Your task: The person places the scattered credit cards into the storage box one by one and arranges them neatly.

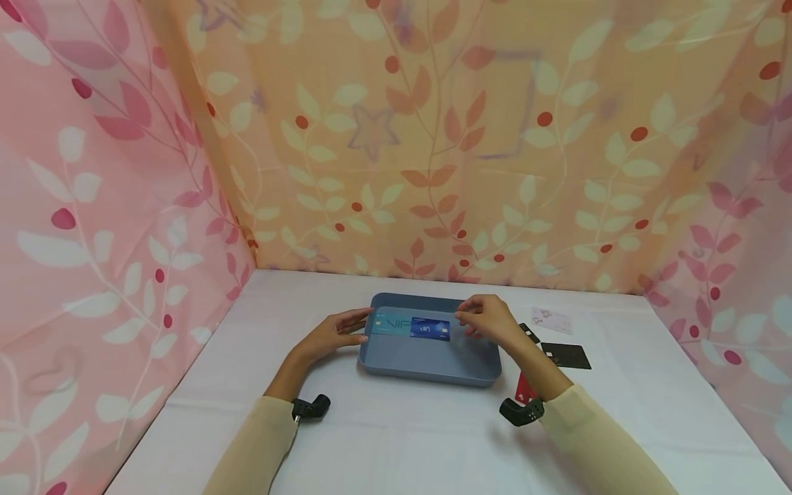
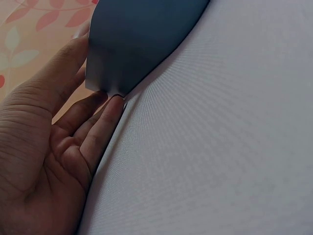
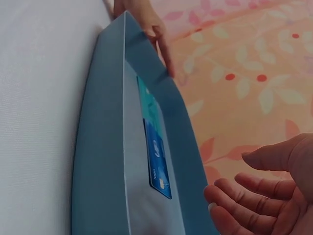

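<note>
A blue-grey tray (image 1: 427, 375) holds a teal card (image 1: 391, 324) marked VIP and a darker blue VIP card (image 1: 430, 329) lying at its right end. My left hand (image 1: 328, 337) touches the tray's left side; in the left wrist view its fingertips meet the outer wall near a corner. Over the right part of the tray is my right hand (image 1: 489, 320), fingers loosely bent. The right wrist view shows a gap between that thumb and fingers, with nothing held. Both cards (image 3: 157, 159) lie flat on the tray floor there.
Right of the tray lie a pale patterned card (image 1: 553, 319), a black card (image 1: 566, 355), another black card (image 1: 529, 333) and a red card (image 1: 523, 389), the last two partly hidden by my right arm. Patterned curtains (image 1: 433, 137) stand around the white table (image 1: 402, 440).
</note>
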Motion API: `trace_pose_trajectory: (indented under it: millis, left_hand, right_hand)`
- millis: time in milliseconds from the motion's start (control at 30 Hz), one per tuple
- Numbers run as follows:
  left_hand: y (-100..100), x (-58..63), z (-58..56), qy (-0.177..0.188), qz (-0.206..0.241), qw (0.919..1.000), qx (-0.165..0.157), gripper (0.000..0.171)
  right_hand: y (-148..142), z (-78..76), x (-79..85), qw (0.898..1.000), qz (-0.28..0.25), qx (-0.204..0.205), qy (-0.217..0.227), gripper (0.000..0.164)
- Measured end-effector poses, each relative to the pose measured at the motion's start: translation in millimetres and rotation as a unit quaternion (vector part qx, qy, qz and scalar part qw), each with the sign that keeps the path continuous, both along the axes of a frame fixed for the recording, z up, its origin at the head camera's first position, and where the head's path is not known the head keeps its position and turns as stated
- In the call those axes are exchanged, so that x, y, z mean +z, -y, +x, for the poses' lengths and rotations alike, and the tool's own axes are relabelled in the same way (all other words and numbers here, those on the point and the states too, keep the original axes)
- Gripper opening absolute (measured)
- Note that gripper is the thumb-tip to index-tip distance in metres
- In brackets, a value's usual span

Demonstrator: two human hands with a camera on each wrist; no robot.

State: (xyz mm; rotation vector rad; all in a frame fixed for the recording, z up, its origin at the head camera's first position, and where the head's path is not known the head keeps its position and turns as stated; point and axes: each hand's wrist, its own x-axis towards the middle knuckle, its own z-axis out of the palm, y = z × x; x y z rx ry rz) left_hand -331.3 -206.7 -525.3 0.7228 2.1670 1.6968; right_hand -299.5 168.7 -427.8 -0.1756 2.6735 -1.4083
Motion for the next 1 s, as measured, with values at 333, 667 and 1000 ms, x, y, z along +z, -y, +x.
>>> trace_pose_trajectory:
  millis: [333, 667, 1000]
  left_hand:
    - [-0.1, -1.4, -1.0, 0.001, -0.006, 1.0, 0.004, 0.07]
    - [0.2, 0.9, 0.6, 0.001, -0.002, 1.0, -0.003, 0.071]
    - [0.1, 0.6, 0.8, 0.0, -0.01, 0.9999, 0.006, 0.068]
  right_hand:
    - [-22.0, 18.6, 7.4, 1.0, 0.002, 0.008, -0.009, 0.031]
    - [-45.3, 39.4, 13.7, 1.0, 0.001, -0.007, -0.008, 0.042]
    - [-83.8, 51.5, 18.1, 0.999, 0.004, -0.023, -0.027, 0.041]
